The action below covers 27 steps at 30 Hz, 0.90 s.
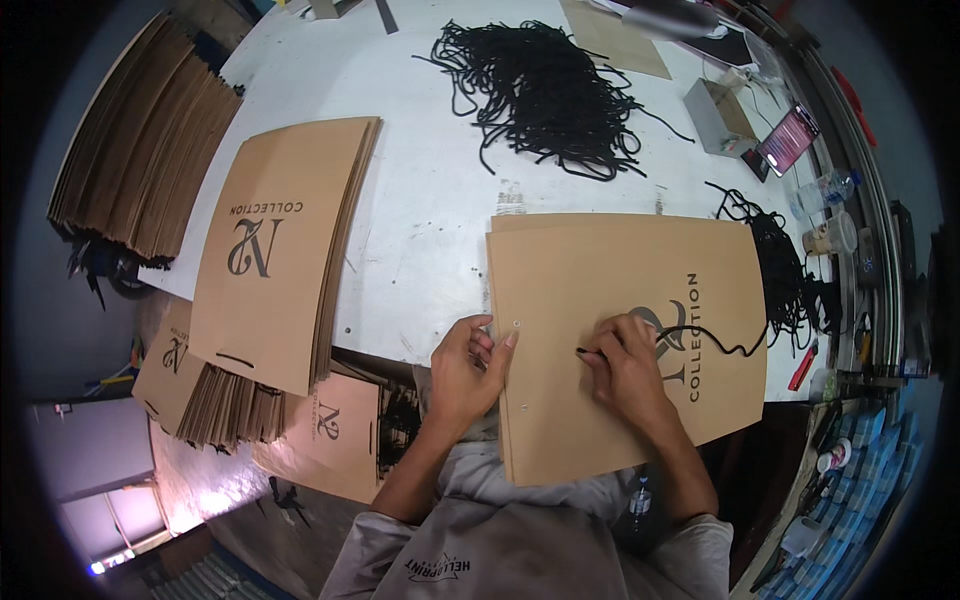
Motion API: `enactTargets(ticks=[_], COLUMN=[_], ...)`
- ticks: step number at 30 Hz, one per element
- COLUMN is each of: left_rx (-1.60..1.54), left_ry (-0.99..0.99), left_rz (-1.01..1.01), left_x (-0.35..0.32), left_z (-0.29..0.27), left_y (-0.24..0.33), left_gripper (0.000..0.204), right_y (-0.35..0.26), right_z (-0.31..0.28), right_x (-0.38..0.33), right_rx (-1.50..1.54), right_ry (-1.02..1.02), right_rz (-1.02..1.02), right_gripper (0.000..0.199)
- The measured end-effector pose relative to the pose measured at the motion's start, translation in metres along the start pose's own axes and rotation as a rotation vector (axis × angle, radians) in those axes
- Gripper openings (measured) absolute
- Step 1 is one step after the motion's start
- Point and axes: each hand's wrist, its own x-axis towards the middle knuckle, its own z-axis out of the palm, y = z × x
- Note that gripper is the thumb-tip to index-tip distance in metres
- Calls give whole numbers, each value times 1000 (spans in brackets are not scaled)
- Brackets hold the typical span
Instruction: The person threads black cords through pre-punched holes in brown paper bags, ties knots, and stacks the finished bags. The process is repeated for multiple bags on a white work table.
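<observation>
1. Workpiece: a flat, brown paper bag with dark print [590,260] lies on top of at least one similar sheet, on the white tabletop [420,260]. Its near end overhangs the tabletop edge, toward the person.
2. Two small round holes [517,324] sit near the left edge of the bag.
3. Left hand [468,372]: located at that edge, thumb beside the upper hole, fingers curled. Whether its grip pinches the bag cannot be told.
4. Right hand [625,365]: located above the bag's middle. Its grip is closed, fingertips pinching a thin black cord [725,345]; a short tip protrudes leftward, and the remainder trails to the bag's right edge.
5. Cord supply: a large tangled black cord pile [555,95] lies beyond the bag; a smaller black cord bundle [780,265] lies at its right.
6. Left side: a stack of printed brown paper bags [275,250] rests at the tabletop edge.
7. Right side: a red-handled cutter [803,367] lies near the smaller bundle.
</observation>
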Motion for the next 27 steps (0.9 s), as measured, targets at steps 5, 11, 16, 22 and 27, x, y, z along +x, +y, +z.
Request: enactTargets(ticks=[5,11,16,22,27], left_rx=[158,-224,-436,-197,3], left_ry=[97,109,64,115,84], left_rz=[161,-77,-123,-8,175], left_x=[-1,-6,-10,-8,-28], left_z=[8,11,10,12,20], left_y=[4,3,7,3,6], left_gripper=[31,27,31,39,43], right_y=[-22,-27,-23,-21,-20], right_z=[8,32,35,39,43], right_x=[19,39,42,45,48], right_rx=[487,547,480,449,457], right_ry=[73,64,6,-42,-57], right_rz=[89,22,-15,-19,17], right_gripper=[12,7,4,6,5])
